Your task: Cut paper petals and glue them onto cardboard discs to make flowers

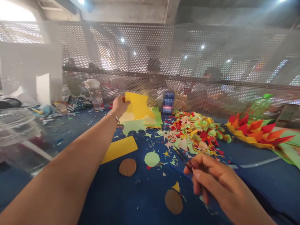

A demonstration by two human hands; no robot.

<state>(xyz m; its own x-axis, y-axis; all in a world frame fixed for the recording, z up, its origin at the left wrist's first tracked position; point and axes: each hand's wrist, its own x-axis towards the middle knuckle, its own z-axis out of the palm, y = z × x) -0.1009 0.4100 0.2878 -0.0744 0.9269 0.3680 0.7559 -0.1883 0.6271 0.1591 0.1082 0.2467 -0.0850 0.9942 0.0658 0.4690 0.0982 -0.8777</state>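
Observation:
My left hand [120, 105] is stretched far forward and pinches the edge of a yellow felt sheet [138, 107], lifting it off a stack of yellow and green sheets [154, 120]. A bracelet sits on that wrist. My right hand [208, 178] is close to me, fingers curled round a pair of dark scissors [181, 156] whose blades point away to the left. Between the hands lie a yellow strip [119, 149], a green felt circle [152, 158] and two brown felt circles [127, 167], all on the blue table cover [131, 200].
A heap of coloured felt scraps [197, 132] lies right of centre. Red and orange pointed pieces [260, 131] and a green bottle [259, 107] are at far right. A clear jar [17, 137] stands at left, a lidded cup [95, 93] behind. People sit beyond a perforated screen [164, 56].

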